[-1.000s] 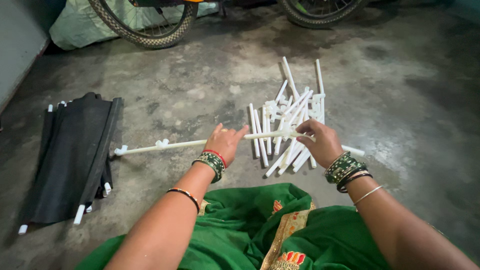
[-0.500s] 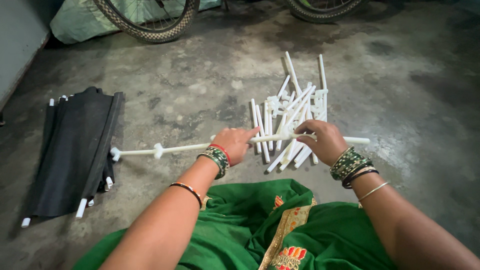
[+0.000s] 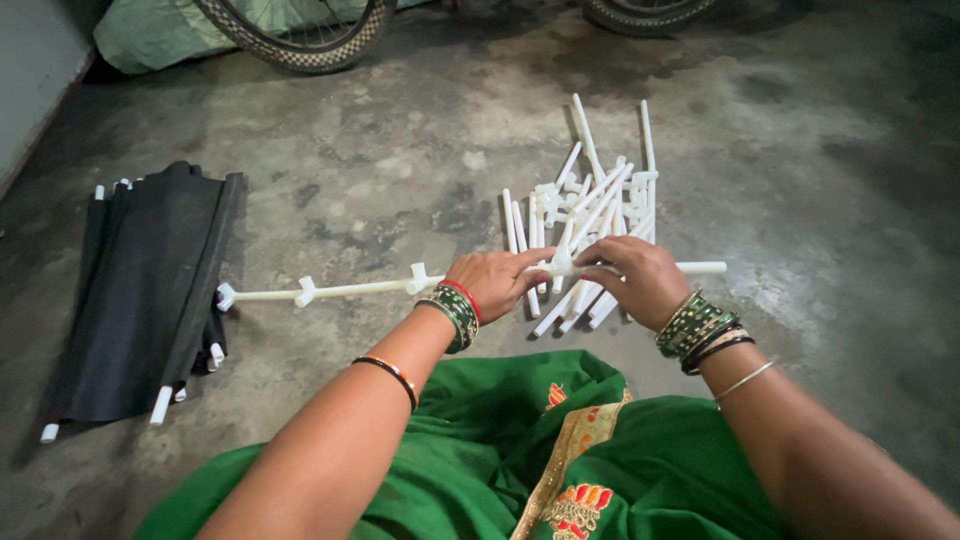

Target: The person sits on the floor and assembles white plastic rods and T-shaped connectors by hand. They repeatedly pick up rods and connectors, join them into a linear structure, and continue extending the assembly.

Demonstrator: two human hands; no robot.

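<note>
A long white plastic rod (image 3: 340,290) with several T-shaped connectors along it runs level across the floor in front of me. My left hand (image 3: 497,281) grips it just left of a connector (image 3: 561,264). My right hand (image 3: 636,279) is closed on the rod just right of that connector, and the rod's end sticks out past it to the right. Behind both hands lies a pile of loose white rods and connectors (image 3: 592,210) on the concrete floor.
A folded stack of black fabric panels with white rod ends (image 3: 145,290) lies at the left. Two bicycle wheels (image 3: 295,35) stand at the back, beside a pale sack (image 3: 150,40). My green garment (image 3: 520,460) covers my lap.
My left hand has slid rightward along the rod to meet the right hand at a connector. The rod has shifted a little to the left and another connector now shows beside my left wrist.
</note>
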